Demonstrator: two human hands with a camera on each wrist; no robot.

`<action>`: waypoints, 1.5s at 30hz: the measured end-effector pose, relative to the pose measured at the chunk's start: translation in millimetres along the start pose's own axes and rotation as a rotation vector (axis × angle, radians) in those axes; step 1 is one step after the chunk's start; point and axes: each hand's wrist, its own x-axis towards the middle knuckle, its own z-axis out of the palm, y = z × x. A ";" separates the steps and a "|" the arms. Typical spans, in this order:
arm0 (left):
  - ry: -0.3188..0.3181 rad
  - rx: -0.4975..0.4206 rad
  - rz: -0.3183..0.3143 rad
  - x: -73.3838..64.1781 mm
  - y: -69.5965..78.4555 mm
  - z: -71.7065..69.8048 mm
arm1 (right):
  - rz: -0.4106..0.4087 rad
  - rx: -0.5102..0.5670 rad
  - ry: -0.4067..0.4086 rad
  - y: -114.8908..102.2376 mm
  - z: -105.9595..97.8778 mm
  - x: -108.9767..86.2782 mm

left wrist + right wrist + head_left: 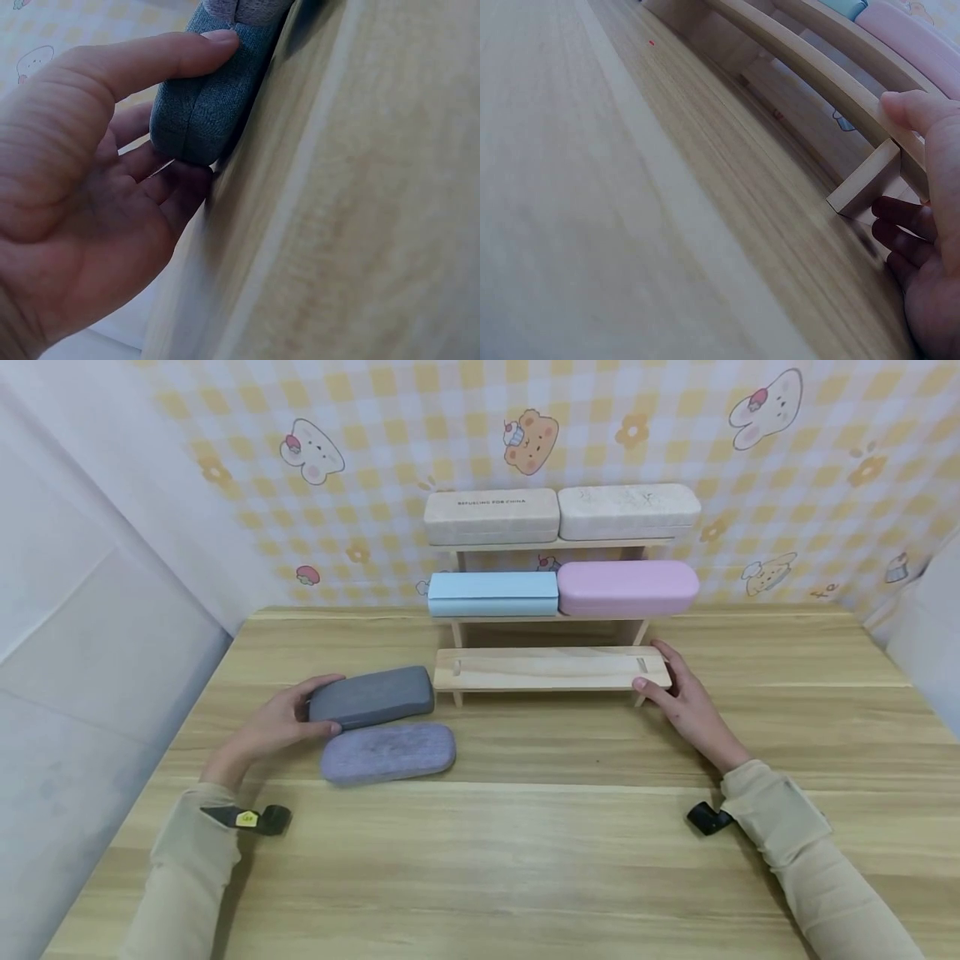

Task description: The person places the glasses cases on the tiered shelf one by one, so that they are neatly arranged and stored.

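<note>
At the left of the head view, my left hand (273, 720) grips the left end of a dark grey glasses case (375, 695); the left wrist view shows thumb and fingers around its end. Just in front lies a purple-grey glasses case (388, 753). My right hand (693, 710) holds the right end of the lowest tier of a wooden stepped rack (547, 668), thumb on the front edge. This tier bears no case. A light blue case (492, 594) and a pink case (627, 587) sit side by side on the middle tier.
Two pale cases, a beige one (491, 517) and a whitish one (628, 512), stand on the top tier. The rack is at the back of a wood-grain table (510, 868), before a yellow checked cloth (420, 435) with cartoon animals.
</note>
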 end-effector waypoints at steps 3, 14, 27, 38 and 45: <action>-0.004 0.017 0.026 -0.4 0.0 -0.4 | 0.004 -0.002 0.001 1.7 -0.3 1.1; 0.026 0.022 -0.017 0.9 0.7 1.1 | 0.019 -0.008 -0.003 2.3 -0.4 1.3; 0.021 0.000 -0.025 -5.1 1.9 -0.8 | -0.024 0.007 0.001 0.8 2.4 -0.1; 0.058 -0.005 -0.034 -9.0 4.6 -7.0 | -0.036 0.010 0.006 1.4 1.9 0.4; 0.061 -0.009 -0.020 -8.9 8.5 -8.0 | -0.036 0.014 0.008 -0.8 1.2 0.1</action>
